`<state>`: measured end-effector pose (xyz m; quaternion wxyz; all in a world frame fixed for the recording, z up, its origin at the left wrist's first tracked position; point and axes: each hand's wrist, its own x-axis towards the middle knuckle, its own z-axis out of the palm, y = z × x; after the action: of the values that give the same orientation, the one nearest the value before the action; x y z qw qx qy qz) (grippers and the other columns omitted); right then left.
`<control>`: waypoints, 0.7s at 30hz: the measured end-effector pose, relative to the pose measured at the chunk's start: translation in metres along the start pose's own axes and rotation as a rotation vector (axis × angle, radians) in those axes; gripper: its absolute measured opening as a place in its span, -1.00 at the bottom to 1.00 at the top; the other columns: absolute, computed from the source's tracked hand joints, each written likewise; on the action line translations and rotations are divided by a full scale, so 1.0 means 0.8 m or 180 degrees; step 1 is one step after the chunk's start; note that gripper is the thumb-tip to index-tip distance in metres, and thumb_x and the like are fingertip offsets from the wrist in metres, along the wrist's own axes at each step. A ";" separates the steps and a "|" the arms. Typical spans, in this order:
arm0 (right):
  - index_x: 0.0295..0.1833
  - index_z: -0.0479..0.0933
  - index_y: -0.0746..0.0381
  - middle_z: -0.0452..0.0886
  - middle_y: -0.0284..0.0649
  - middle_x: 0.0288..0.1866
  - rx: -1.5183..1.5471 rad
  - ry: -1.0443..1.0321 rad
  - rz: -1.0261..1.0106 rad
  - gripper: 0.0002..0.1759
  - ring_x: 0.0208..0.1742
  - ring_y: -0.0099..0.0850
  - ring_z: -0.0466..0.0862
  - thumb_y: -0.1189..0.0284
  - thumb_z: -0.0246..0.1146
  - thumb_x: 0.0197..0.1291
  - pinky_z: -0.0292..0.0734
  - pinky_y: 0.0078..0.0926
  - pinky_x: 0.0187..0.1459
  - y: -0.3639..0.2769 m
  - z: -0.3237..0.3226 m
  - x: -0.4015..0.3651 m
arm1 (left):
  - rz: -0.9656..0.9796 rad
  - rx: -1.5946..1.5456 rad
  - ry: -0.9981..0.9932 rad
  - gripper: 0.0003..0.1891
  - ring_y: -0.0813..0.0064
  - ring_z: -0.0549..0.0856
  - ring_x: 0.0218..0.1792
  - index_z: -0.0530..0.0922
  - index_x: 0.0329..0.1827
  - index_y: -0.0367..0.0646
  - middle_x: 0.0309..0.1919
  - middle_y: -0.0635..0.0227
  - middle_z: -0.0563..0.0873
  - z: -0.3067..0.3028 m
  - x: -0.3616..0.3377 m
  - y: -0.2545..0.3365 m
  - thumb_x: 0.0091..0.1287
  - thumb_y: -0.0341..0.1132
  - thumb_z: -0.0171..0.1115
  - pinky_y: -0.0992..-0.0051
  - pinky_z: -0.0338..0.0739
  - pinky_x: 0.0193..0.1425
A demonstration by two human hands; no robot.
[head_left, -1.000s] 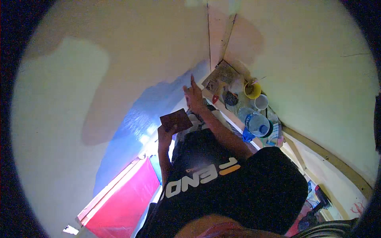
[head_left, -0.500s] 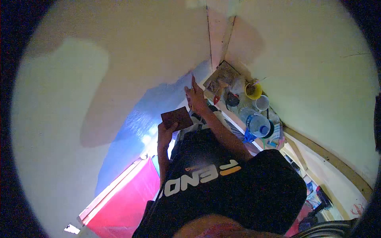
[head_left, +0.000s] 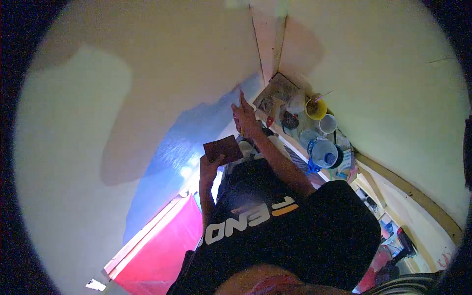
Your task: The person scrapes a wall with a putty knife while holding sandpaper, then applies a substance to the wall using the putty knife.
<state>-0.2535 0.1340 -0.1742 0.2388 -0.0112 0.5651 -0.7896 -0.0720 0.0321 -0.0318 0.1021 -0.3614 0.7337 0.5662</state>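
My left hand [head_left: 210, 166] grips a dark reddish-brown flat, square piece [head_left: 223, 149] by its lower left edge, thumb across its face. The piece is tilted in front of my dark shirt [head_left: 295, 236]. Further up, my right hand [head_left: 245, 117] is raised with its fingers stretched out and apart, and nothing shows in it. Its longest fingertip overlaps the upper edge of a shiny blue patch [head_left: 172, 142] on the pale wall [head_left: 162, 64]. To its right stands a cluttered surface.
On that surface are a yellow cup [head_left: 315, 107], a white cup [head_left: 327, 124], a large clear water bottle [head_left: 323, 153] and a brown board [head_left: 278, 91] in the corner. A pink-red panel [head_left: 157, 250] slants at lower left. A wooden strip [head_left: 413, 189] runs along the right wall.
The view has shifted slightly. Both hands sit a little further right and lower in it; my left hand still holds the brown piece and my right fingers stay stretched.
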 end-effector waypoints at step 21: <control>0.59 -0.14 0.01 0.31 -0.49 -0.60 0.0483 -0.0034 0.0263 -0.15 -0.73 -0.68 0.21 0.31 0.21 0.34 0.19 -0.67 -0.76 -0.046 0.000 -0.028 | 0.0233 0.0228 -0.0101 -0.68 0.47 0.67 -0.10 0.60 -0.01 -0.34 -0.13 0.22 0.74 -0.006 0.004 0.001 0.24 -0.32 0.33 0.39 0.54 0.05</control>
<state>-0.2469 0.1522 -0.1354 0.2744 0.0260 0.5023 -0.8196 -0.0733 0.0265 -0.0315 0.1059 -0.3213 0.7646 0.5486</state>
